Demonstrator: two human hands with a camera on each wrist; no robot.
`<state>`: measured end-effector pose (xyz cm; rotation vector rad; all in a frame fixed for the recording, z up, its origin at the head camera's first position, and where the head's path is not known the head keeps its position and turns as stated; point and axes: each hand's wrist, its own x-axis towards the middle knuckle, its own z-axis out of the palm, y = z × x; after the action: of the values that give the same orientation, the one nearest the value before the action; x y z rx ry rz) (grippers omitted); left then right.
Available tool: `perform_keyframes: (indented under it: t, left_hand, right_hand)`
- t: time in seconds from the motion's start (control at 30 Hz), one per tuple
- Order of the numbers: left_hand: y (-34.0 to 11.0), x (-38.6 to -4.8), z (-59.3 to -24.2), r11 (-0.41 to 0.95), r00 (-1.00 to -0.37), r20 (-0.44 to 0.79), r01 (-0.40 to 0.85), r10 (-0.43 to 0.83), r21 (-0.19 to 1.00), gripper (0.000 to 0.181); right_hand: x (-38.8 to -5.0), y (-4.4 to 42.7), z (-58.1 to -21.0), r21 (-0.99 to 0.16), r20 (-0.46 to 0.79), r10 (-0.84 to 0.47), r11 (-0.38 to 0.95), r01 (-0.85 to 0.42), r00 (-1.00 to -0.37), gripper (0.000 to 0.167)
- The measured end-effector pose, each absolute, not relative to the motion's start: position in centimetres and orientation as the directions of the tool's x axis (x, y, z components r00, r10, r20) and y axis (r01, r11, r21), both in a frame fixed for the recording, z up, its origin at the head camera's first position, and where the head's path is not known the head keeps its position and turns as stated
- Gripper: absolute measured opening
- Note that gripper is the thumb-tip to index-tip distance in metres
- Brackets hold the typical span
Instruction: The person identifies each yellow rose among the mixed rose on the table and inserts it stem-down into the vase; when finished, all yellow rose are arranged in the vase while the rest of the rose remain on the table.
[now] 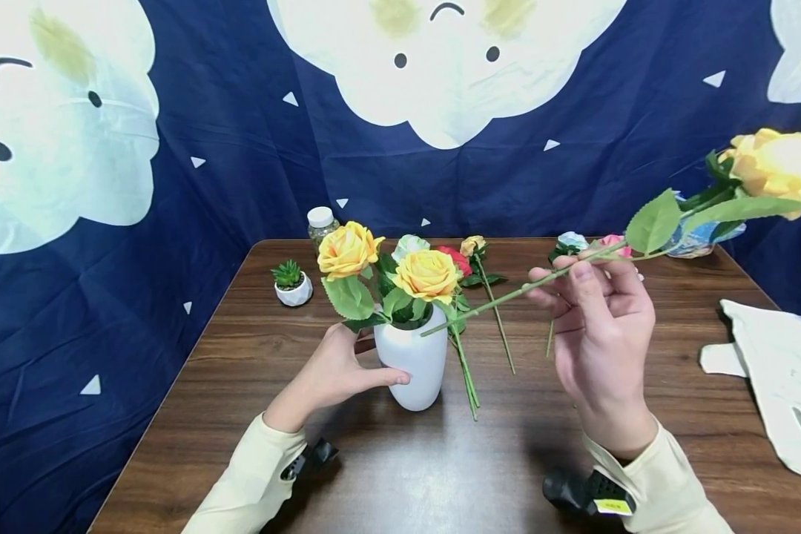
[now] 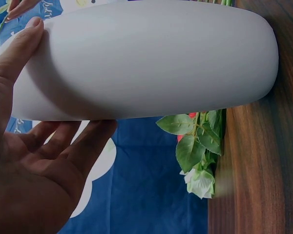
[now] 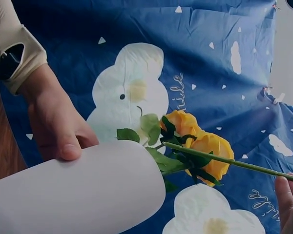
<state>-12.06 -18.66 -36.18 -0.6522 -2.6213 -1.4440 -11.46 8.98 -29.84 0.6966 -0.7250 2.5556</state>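
My left hand (image 1: 330, 374) grips a white vase (image 1: 414, 367) from its left side, with the thumb across the front and the fingers behind. Two yellow roses (image 1: 429, 274) with green leaves stand in the vase. Up to the right, my right hand (image 1: 607, 334) pinches the green stem of another yellow rose (image 1: 777, 167) between thumb and fingers. Its bloom points up and right, and its bare stem end slants down to the vase's mouth. In the left wrist view the vase (image 2: 156, 58) fills the upper part. The right wrist view shows the held stem (image 3: 254, 167) before the yellow roses.
Behind the vase lie a red rose (image 1: 455, 258), a white rose (image 1: 410, 246) and a peach rose (image 1: 472, 245). A potted succulent (image 1: 294, 289) and a white-capped jar (image 1: 320, 219) stand at left. White gloves (image 1: 774, 378) lie at right. Pink (image 1: 612, 242) and pale blue (image 1: 572, 241) flowers lie behind my right hand.
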Motion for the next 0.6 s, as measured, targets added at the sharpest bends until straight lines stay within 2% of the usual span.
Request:
perform_keyframes:
  t: [0.43, 0.6]
  left_hand:
    - [-18.7, -12.1, -36.2, 0.466, -0.913, 0.246, 0.381, 0.325, 0.799, 0.078]
    - [-18.7, -12.0, -36.2, 0.466, -0.914, 0.243, 0.378, 0.324, 0.800, 0.078]
  right_hand:
    - [-11.1, 7.5, -30.3, -0.421, 0.654, 0.254, -0.660, -0.622, -0.712, 0.011]
    - [-10.9, 7.3, -30.6, -0.441, 0.672, 0.242, -0.628, -0.642, -0.699, 0.010]
